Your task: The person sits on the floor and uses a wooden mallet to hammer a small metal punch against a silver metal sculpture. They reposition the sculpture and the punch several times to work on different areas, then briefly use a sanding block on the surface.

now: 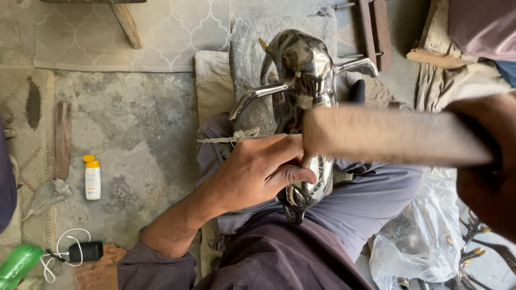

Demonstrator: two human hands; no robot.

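A shiny polished metal animal figure (303,70) with spread legs lies across my lap, its body pointing away from me. My left hand (258,169) is closed around the figure's lower part, thumb on the bright metal, and seems to pinch a small tool against it. My right hand (486,166) at the right edge grips a wooden stick or handle (392,135), blurred by motion, that reaches left across the figure.
A small white bottle with a yellow cap (92,177) stands on the concrete floor at left. A black charger with white cable (80,251) and a green bottle (19,263) lie lower left. A clear plastic bag (424,236) and more metal pieces (478,247) sit lower right.
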